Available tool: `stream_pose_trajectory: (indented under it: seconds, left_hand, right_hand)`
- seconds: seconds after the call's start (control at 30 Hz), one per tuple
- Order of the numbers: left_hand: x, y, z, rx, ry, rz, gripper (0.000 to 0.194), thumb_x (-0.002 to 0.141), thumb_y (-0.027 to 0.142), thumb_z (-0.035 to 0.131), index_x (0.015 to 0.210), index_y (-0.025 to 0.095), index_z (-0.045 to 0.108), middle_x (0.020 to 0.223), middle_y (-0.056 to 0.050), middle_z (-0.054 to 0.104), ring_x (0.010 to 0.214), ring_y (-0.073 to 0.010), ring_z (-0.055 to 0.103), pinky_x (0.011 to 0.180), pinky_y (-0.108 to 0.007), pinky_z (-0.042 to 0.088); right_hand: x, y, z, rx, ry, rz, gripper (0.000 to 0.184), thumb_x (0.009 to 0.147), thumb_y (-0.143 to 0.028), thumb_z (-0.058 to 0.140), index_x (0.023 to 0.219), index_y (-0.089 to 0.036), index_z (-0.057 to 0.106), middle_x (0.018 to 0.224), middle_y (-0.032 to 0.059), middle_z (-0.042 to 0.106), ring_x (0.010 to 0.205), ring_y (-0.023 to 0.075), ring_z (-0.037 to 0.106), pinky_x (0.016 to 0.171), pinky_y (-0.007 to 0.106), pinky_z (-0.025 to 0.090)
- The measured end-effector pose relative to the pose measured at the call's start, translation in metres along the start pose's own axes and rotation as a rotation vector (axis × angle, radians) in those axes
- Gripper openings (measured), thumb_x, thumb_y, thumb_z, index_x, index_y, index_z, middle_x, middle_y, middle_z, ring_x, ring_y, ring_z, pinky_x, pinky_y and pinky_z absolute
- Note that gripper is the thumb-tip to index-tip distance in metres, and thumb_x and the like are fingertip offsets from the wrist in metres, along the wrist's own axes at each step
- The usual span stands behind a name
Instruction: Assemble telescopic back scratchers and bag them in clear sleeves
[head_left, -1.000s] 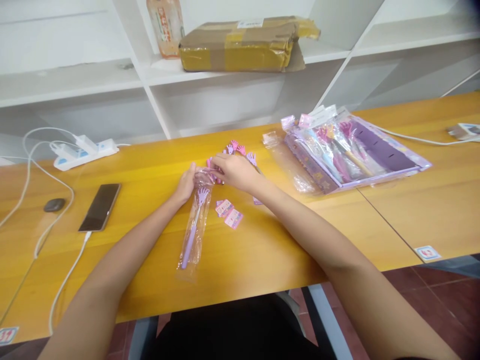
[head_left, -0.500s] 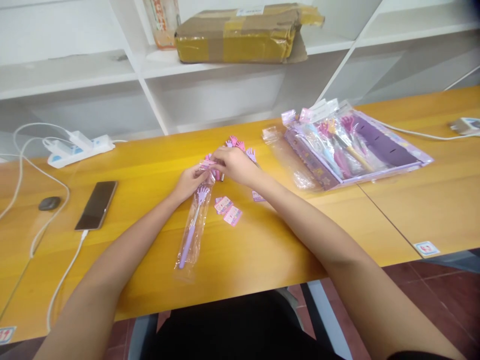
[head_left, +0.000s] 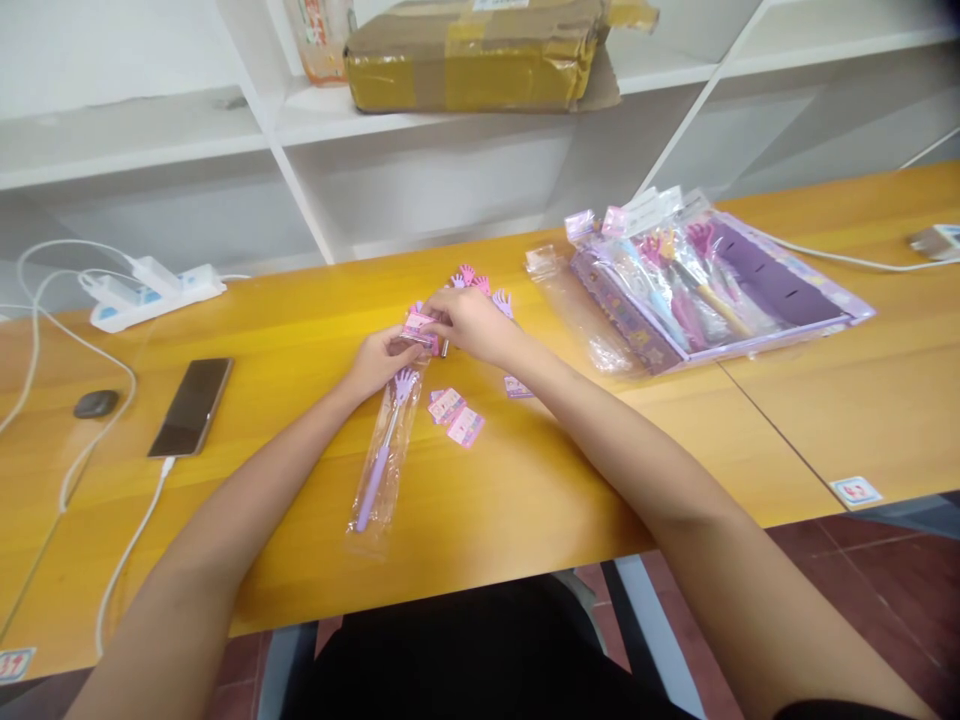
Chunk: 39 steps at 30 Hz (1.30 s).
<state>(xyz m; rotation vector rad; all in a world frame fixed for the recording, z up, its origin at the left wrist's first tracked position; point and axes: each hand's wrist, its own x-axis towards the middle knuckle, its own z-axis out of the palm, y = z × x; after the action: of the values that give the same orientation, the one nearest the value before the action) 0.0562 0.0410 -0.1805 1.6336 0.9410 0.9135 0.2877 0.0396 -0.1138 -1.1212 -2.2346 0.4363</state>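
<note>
A purple hand-shaped pen in a clear plastic sleeve point(head_left: 382, 450) lies lengthwise on the yellow table point(head_left: 300, 330). My left hand point(head_left: 379, 358) pinches the sleeve's top end. My right hand point(head_left: 472, 322) meets it there, fingers closed on a small pink header card point(head_left: 417, 328) at the sleeve's mouth. Just behind my right hand lie several loose pink and purple hand-shaped pens point(head_left: 480, 288). Small pink cards point(head_left: 456, 414) lie beside the sleeve, and another pink card point(head_left: 517, 387) shows under my right forearm.
A purple display tray point(head_left: 780, 290) with bagged pens sits at the right, an empty clear sleeve point(head_left: 577, 310) beside it. A phone point(head_left: 190, 406) on a cable, a dark earbud case point(head_left: 95, 403) and a white power strip point(head_left: 154, 291) lie at the left. White shelves behind hold a cardboard parcel point(head_left: 480, 55).
My hands have stayed at the sleeve's top. The pink card now lies at the sleeve's mouth between my fingers. The view has tilted a little downward.
</note>
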Motion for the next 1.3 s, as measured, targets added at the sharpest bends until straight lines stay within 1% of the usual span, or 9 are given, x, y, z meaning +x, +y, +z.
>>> stream_pose_trajectory:
  seconds: [0.2,0.37,0.57,0.7,0.83,0.97,1.07,1.2,1.3]
  left_hand:
    - [-0.002,0.003,0.002,-0.008,-0.039,0.012,0.051,0.085,0.054,0.091,0.12,0.017,0.085,0.114,-0.012,0.087,0.099,-0.0273,0.083,0.092,-0.037,0.063]
    - [-0.003,0.005,0.004,0.016,-0.044,0.014,0.053,0.086,0.059,0.089,0.117,0.016,0.085,0.111,-0.011,0.087,0.095,-0.0263,0.082,0.085,-0.035,0.063]
    - [-0.002,0.004,0.003,0.01,-0.009,0.014,0.054,0.084,0.055,0.091,0.12,0.015,0.084,0.115,-0.012,0.086,0.099,-0.0268,0.081,0.092,-0.037,0.063]
    - [-0.001,0.003,0.004,0.015,-0.002,0.003,0.05,0.083,0.052,0.091,0.116,0.016,0.083,0.114,-0.012,0.086,0.098,-0.0267,0.08,0.09,-0.038,0.063]
    - [-0.002,0.002,0.003,0.037,0.003,0.02,0.044,0.086,0.049,0.089,0.115,0.016,0.083,0.113,-0.01,0.085,0.099,-0.0247,0.079,0.09,-0.035,0.061]
    - [-0.003,0.003,0.004,0.016,0.006,0.022,0.042,0.087,0.047,0.089,0.113,0.016,0.08,0.11,-0.01,0.084,0.095,-0.0229,0.079,0.088,-0.034,0.061]
    - [-0.004,0.005,0.005,-0.074,0.012,0.017,0.055,0.086,0.046,0.09,0.129,0.019,0.069,0.111,-0.009,0.083,0.092,-0.0224,0.08,0.083,-0.033,0.063]
    - [-0.006,0.01,0.008,-0.092,0.034,0.072,0.083,0.084,0.039,0.092,0.154,0.029,0.049,0.131,-0.011,0.077,0.09,-0.0207,0.081,0.078,-0.03,0.063]
    - [-0.007,0.013,0.009,-0.04,0.019,0.115,0.071,0.083,0.034,0.092,0.145,0.028,0.058,0.137,-0.011,0.073,0.09,-0.0195,0.08,0.077,-0.029,0.061]
  right_hand:
    - [-0.002,-0.005,-0.003,0.061,-0.068,0.006,0.008,0.096,-0.012,0.08,0.093,-0.018,0.076,0.088,0.0055,0.079,0.081,0.0201,0.071,0.079,0.03,0.046]
    - [-0.003,-0.008,-0.001,0.013,-0.091,0.029,0.013,0.092,-0.01,0.083,0.092,-0.018,0.074,0.086,0.0037,0.078,0.08,0.0191,0.069,0.078,0.029,0.043]
    - [0.0,0.004,0.002,0.035,0.048,-0.037,0.008,0.103,-0.023,0.073,0.097,-0.018,0.07,0.101,0.0084,0.074,0.091,0.0215,0.065,0.085,0.033,0.045]
    - [0.001,0.01,0.002,0.012,0.034,-0.048,0.009,0.101,-0.021,0.074,0.094,-0.019,0.07,0.098,0.007,0.071,0.092,0.0222,0.063,0.087,0.033,0.044]
    - [0.001,0.009,0.002,0.054,0.047,-0.009,0.01,0.098,-0.024,0.078,0.094,-0.019,0.071,0.099,0.0068,0.073,0.089,0.0209,0.064,0.085,0.032,0.045]
    - [0.002,0.01,0.003,0.216,0.022,0.107,0.009,0.098,-0.025,0.078,0.103,-0.018,0.074,0.095,0.0046,0.077,0.081,0.0182,0.067,0.08,0.03,0.048]
    - [0.003,0.013,0.004,0.277,-0.001,0.167,0.006,0.099,-0.023,0.073,0.1,-0.018,0.076,0.092,0.0038,0.079,0.08,0.0174,0.068,0.079,0.029,0.049]
    - [0.004,0.014,0.003,0.246,0.042,0.205,0.005,0.097,-0.018,0.072,0.096,-0.017,0.076,0.09,0.0043,0.08,0.078,0.0172,0.067,0.078,0.029,0.049]
    - [0.004,0.014,0.004,0.243,0.085,0.214,0.005,0.097,-0.017,0.072,0.097,-0.017,0.077,0.093,0.0053,0.081,0.079,0.0173,0.067,0.079,0.029,0.049]
